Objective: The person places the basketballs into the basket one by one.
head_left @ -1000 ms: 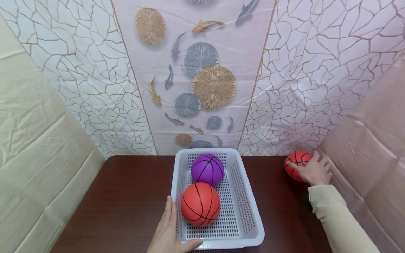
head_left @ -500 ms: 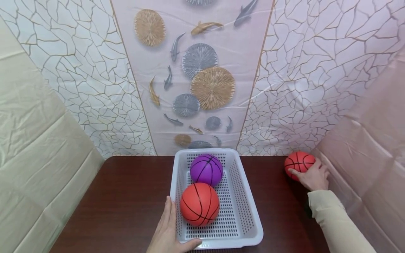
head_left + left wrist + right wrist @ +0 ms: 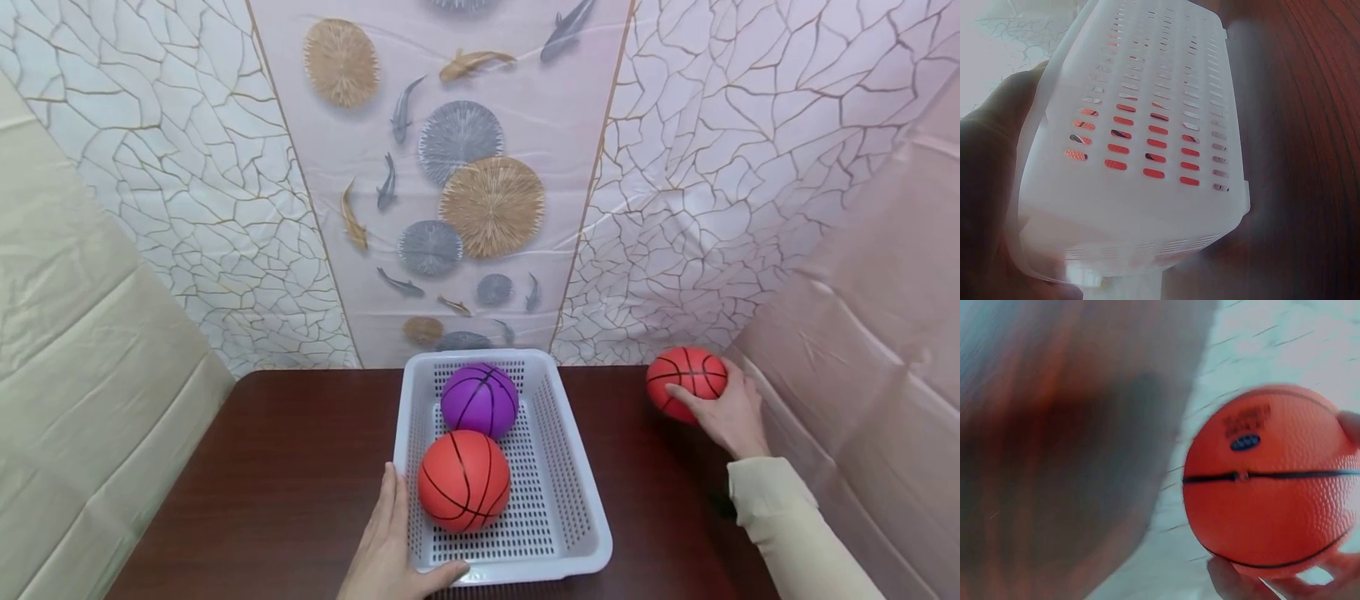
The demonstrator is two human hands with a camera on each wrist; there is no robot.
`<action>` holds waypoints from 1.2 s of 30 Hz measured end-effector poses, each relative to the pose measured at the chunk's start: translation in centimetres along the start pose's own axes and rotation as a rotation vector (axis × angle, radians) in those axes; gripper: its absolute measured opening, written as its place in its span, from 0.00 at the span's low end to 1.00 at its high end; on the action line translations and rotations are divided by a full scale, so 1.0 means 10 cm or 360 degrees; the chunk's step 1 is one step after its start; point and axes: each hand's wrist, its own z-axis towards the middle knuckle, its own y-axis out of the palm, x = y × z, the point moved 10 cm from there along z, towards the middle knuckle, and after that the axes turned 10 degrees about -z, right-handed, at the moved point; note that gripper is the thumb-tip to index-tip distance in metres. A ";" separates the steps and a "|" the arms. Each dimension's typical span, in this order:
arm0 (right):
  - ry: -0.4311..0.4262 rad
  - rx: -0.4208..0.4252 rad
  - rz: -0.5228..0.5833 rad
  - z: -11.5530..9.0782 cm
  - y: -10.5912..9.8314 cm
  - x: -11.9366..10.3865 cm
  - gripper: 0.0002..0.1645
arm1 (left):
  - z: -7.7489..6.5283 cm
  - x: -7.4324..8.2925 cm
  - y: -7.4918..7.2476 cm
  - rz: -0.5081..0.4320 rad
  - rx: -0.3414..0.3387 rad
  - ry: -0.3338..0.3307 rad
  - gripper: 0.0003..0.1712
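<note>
My right hand (image 3: 731, 408) grips a small red basketball (image 3: 684, 382) at the back right, close to the side wall covering. In the right wrist view, fingertips (image 3: 1225, 578) press the edge of the red basketball (image 3: 1266, 481), which shows against the pale wall covering. My left hand (image 3: 386, 537) lies at the near left corner of a white perforated basket (image 3: 592, 508), its fingers straight along the side and its thumb over the front rim. Inside the basket, an orange-red basketball (image 3: 463, 482) sits in front of a purple basketball (image 3: 480, 400).
The basket stands on a dark brown table (image 3: 285, 467), its far end near the patterned back wall covering (image 3: 480, 250). Beige cloth (image 3: 97, 333) hangs at the left, and pinkish cloth (image 3: 862, 350) closes off the right side.
My right hand has closed round the red basketball and brought it slightly up and left, away from the side cloth. The left hand stays at the basket. The head view has turned slightly right.
</note>
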 end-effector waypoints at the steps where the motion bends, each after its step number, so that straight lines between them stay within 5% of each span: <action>1: -0.0027 -0.0021 0.0021 -0.03 -0.03 -0.10 0.64 | 0.00 0.00 -0.01 0.0000 0.0009 0.0007 0.82; 10: -0.0316 -0.0125 0.0158 -0.43 -0.20 -1.03 0.59 | 0.00 0.03 -0.01 -0.0013 0.0032 0.0058 0.82; 20: -0.0654 -0.0311 0.0260 -0.86 -0.01 -2.00 0.58 | 0.02 0.02 -0.03 0.0011 0.0031 0.0082 0.81; 27: -0.0763 -0.0381 0.0203 -1.05 0.23 -2.27 0.62 | 0.01 0.00 -0.01 0.0019 0.0013 0.0052 0.81; 36: -0.0761 -0.0473 0.0127 -1.15 0.45 -2.27 0.63 | 0.02 -0.03 0.02 0.0022 -0.0019 -0.0021 0.81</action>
